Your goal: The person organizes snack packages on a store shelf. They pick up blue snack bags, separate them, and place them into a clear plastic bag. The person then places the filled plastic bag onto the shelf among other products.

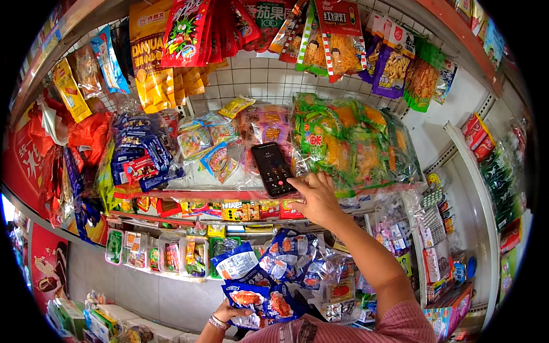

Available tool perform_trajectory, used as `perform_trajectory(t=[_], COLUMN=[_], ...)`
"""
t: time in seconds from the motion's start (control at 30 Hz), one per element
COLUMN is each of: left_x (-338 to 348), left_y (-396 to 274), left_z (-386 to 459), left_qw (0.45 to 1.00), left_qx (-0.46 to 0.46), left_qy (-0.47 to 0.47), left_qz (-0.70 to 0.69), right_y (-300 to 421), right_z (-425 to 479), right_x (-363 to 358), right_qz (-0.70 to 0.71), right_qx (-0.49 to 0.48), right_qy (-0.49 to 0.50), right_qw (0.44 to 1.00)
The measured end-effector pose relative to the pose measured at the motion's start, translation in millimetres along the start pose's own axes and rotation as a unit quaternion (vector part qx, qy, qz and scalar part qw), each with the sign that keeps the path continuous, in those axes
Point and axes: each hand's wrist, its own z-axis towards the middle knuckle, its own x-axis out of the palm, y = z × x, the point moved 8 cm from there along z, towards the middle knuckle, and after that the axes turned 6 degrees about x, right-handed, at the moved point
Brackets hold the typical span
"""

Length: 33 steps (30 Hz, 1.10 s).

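Note:
A black smartphone (271, 167) lies tilted on the upper shelf, its screen lit with a red round button near the bottom. My right hand (315, 197) reaches over it, the index fingertip at the screen's lower right edge beside that button. The thumb is spread from the finger, and nothing is in the hand. Low in the view, my left hand (231, 312) grips blue snack packets (246, 298) with pictures of reddish-orange food. More blue packets (287, 253) sit just above them, with clear plastic wrap around some.
Around the phone, the shelf bears green noodle-like snack packs (343, 145), blue packets (139, 145) and small candy bags (218, 163). Snack bags (188, 32) hang from a wire grid (253, 81) above. Plastic tubs (171, 255) line a lower shelf. Another shelf unit (467, 158) stands at right.

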Motion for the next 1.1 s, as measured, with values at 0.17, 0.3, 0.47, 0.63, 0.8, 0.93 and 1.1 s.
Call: perform_trajectory(t=[0.17, 0.3, 0.47, 0.63, 0.8, 0.93, 1.1], left_x=[4, 1, 10, 36, 55, 69, 63], left_y=[-2, -10, -21, -28, -24, -32, -28], left_z=[3, 2, 12, 20, 19, 10, 4], left_qw=[1.0, 0.999, 0.998, 0.991, 0.972, 0.971, 0.976], left_qx=[0.004, 0.022, 0.03, -0.018, -0.03, -0.035, -0.034], left_qy=[-0.004, 0.001, 0.043, 0.117, 0.216, 0.227, 0.209], left_qz=[-0.006, 0.036, 0.036, 0.062, 0.092, 0.063, 0.052], right_y=[1, 30, 65, 54, 70, 79, 88], right_z=[-4, -30, -106, -170, -163, -156, -159], right_x=[-19, -57, -17, 76, 88, 91, 107], right_qz=[0.045, 0.175, 0.323, 0.629, 0.702, 0.719, 0.741], right_qx=[0.024, -0.002, 0.06, 0.299, 0.294, 0.299, 0.292], right_qy=[-0.033, -0.074, 0.096, 0.243, 0.311, 0.325, 0.309], right_qw=[0.998, 0.982, 0.94, 0.675, 0.569, 0.536, 0.52])
